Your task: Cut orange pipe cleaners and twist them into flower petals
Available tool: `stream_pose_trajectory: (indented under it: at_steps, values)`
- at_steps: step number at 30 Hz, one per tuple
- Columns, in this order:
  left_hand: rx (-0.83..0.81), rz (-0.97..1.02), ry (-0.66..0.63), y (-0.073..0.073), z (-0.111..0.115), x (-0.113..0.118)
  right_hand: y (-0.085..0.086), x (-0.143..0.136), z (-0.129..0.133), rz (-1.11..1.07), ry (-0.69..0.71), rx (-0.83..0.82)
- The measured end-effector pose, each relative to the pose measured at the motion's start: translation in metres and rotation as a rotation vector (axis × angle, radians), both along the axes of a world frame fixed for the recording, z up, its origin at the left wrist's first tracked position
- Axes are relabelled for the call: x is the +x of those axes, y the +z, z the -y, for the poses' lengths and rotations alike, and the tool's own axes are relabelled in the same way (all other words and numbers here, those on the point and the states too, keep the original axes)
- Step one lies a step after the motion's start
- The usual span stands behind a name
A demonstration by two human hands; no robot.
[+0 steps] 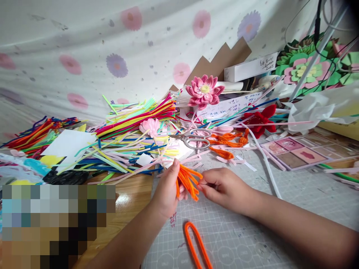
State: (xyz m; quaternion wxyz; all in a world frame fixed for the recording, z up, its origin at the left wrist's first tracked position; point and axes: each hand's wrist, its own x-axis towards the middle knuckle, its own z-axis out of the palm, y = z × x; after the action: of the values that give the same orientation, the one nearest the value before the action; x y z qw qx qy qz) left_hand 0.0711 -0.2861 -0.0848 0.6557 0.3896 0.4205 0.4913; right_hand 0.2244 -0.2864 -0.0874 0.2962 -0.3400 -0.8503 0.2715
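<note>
My left hand (167, 190) is closed round a bunch of orange pipe cleaners (188, 181), whose ends fan out to the right. At those ends, the fingers of my right hand (220, 187) are pinched together by one orange tip; whether they grip it is hard to tell. A bent orange pipe cleaner loop (196, 243) lies on the grey cutting mat (238, 231) below my hands. Scissors (193, 138) with grey handles rest behind them, beside several orange looped pieces (224, 152).
Heaps of coloured pipe cleaners (137, 119) spread behind and left. A pink flower (205, 90) and a red flower (260, 120) stand at the back. An open makeup palette (294, 151) and a white strip (266, 168) lie right. Part of the lower left is pixelated.
</note>
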Motion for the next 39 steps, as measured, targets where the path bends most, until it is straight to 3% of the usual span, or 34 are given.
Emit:
stream_pose_trajectory:
  at_steps: [5, 11, 21, 29, 33, 36, 39]
  values:
    - [0.06, -0.135, 0.084, 0.004, -0.002, -0.002, 0.001, 0.0, -0.001, 0.078, 0.013, 0.039]
    - [0.154, -0.149, 0.02, 0.004, -0.005, -0.006, -0.003, 0.002, -0.006, 0.085, -0.074, 0.009]
    - [-0.03, 0.129, -0.057, 0.012, -0.001, -0.005, -0.005, 0.008, -0.015, -0.167, -0.035, -0.208]
    - [0.066, 0.228, -0.018, 0.018, 0.006, -0.003, -0.005, 0.001, -0.008, -0.428, 0.135, -0.532]
    - [0.043, 0.336, -0.005, 0.02, 0.01, -0.001, -0.005, -0.004, 0.0, -0.439, 0.161, -0.455]
    - [0.021, 0.398, -0.039, 0.018, 0.012, 0.001, -0.007, -0.005, 0.0, -0.376, 0.039, -0.318]
    - [0.073, 0.424, -0.121, 0.014, 0.01, -0.001, -0.009, -0.003, -0.005, -0.343, -0.085, -0.313]
